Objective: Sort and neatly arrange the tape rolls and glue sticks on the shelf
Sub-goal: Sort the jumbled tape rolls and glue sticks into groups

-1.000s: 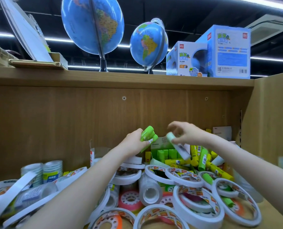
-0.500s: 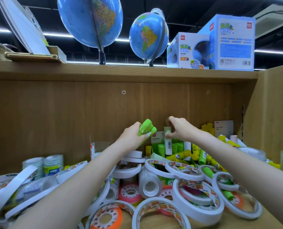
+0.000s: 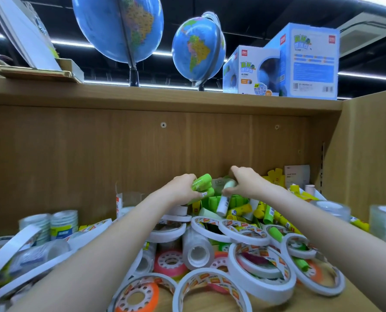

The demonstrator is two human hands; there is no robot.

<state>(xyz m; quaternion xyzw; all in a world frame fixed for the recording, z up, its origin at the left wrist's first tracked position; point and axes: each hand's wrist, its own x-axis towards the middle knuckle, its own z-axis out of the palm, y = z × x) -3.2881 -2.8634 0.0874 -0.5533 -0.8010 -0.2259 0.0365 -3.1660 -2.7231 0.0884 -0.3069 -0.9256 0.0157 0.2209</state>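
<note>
Wooden shelf boards are boxing in the mess I am sorting. My left hand is gripping a bunch of green glue sticks while my right hand is pinching a white one over the upright sticks at the back, probably to stand them there together. Tape rolls are lying loose in front.

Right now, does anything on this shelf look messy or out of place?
Yes. The tape rolls lie in a loose heap across the shelf, overlapping and tilted, with green glue sticks fallen among and inside the rings. More glue sticks lie jumbled at the back right. The left hand grips several green sticks; the right hand holds a white one.
</note>
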